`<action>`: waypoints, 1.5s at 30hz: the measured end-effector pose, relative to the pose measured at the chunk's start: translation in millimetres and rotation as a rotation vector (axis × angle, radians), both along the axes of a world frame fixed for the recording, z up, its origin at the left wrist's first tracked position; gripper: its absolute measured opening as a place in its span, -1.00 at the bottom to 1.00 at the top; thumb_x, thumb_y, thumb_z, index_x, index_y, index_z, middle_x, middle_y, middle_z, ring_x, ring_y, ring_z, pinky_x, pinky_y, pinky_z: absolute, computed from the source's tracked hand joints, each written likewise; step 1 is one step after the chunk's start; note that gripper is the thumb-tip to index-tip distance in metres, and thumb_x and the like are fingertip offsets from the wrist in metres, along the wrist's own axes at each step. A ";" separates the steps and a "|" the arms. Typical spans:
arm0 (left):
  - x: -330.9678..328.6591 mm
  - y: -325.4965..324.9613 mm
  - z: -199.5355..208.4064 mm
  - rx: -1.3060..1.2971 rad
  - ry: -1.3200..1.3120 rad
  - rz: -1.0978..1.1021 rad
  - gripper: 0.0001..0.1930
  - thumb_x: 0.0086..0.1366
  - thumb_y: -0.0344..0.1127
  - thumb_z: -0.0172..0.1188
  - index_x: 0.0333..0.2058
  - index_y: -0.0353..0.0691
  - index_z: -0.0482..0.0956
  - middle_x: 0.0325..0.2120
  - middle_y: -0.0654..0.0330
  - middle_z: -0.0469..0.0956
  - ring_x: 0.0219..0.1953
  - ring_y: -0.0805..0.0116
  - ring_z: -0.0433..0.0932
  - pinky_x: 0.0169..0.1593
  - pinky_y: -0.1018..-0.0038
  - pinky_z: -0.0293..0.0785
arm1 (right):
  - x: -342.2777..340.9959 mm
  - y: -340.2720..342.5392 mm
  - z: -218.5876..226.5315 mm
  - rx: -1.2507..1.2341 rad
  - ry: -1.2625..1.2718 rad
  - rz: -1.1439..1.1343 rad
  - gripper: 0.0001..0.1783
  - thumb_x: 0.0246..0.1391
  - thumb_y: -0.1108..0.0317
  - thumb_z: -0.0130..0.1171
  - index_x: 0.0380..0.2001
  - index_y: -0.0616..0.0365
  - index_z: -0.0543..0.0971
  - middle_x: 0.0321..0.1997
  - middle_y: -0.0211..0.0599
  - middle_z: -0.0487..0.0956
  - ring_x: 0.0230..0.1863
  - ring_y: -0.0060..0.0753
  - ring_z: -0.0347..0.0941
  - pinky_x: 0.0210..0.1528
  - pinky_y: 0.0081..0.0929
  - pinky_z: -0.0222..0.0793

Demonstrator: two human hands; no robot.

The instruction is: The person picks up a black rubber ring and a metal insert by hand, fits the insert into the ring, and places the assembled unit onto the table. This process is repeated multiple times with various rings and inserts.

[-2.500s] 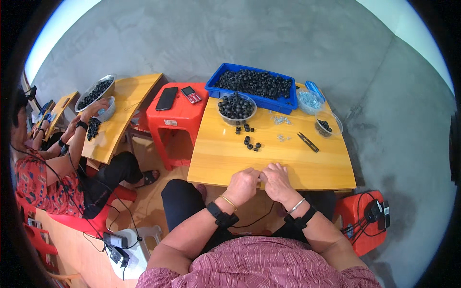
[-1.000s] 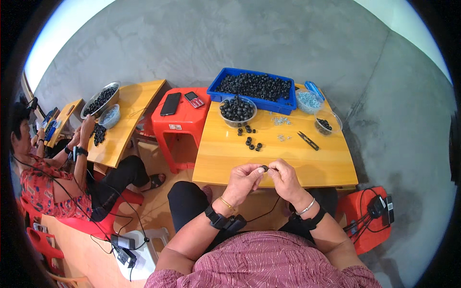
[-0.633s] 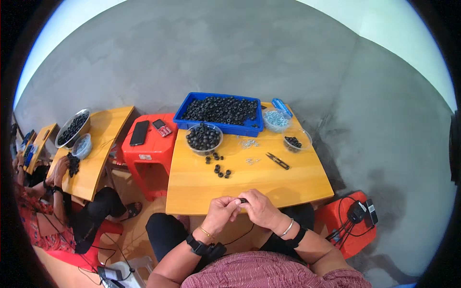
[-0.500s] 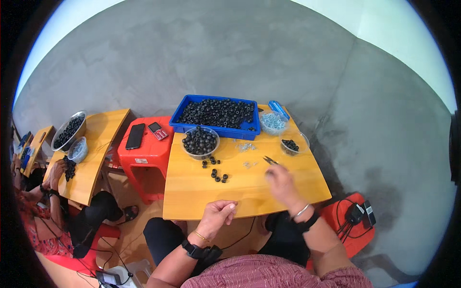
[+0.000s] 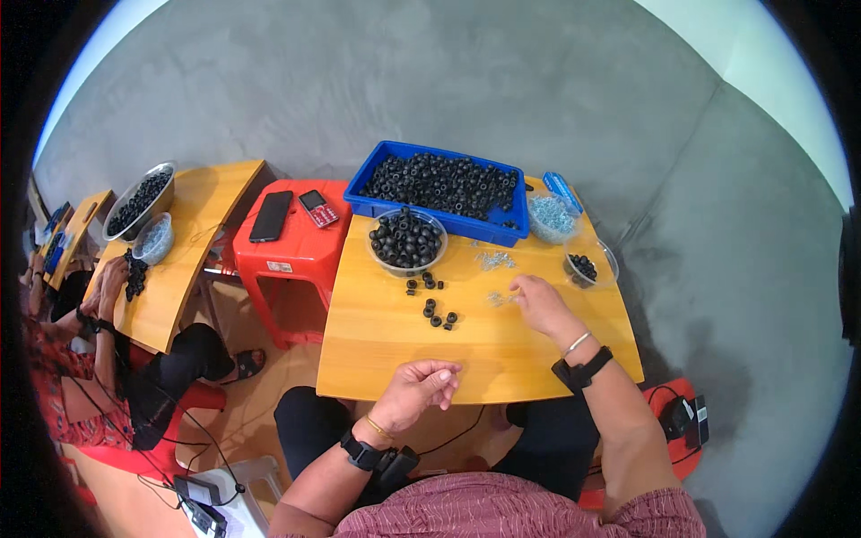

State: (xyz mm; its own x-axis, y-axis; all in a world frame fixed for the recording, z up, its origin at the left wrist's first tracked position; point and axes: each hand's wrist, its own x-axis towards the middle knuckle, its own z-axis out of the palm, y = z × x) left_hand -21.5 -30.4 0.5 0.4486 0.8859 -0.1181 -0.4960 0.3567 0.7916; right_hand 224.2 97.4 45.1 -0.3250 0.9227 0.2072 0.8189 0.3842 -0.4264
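Note:
Above the near part of the yellow table, my left hand (image 5: 417, 392) is closed, its thumb against the bent fingers. Whatever it may hold is too small to make out. My right hand (image 5: 544, 308) reaches down to the tabletop, fingertips drawn together beside a small scatter of silver metal pieces (image 5: 499, 299); anything between them is hidden. Another pile of silver pieces (image 5: 494, 260) lies just beyond. Several black ring-shaped parts (image 5: 435, 314) lie loose left of my right hand. Behind them stands a clear bowl (image 5: 370, 249) of black round parts. The snips are out of sight.
A blue tray (image 5: 377, 204) of black parts spans the table's back. Tubs of light-blue pieces (image 5: 552, 215) and black parts (image 5: 581, 267) stand at right. Left, a red stool (image 5: 296, 247) holds two phones (image 5: 272, 216); a co-worker's hands (image 5: 112, 278) work at another table.
My right hand has gone forward to the silver pieces, and the snips no longer show. My left hand's fingers reach a little further out. The whole view has shifted.

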 end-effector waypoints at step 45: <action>-0.2 8.9 -0.7 -0.131 -0.301 0.067 -0.53 0.26 -0.17 -0.09 0.09 -0.16 0.04 0.00 -0.03 0.25 -0.05 0.10 0.36 -0.02 0.22 0.34 | -41.4 -12.3 11.4 0.028 -0.060 0.083 -0.89 -0.08 0.48 -0.03 -0.41 0.25 0.36 -0.49 0.06 0.45 -0.38 0.08 0.39 -0.33 -0.17 0.29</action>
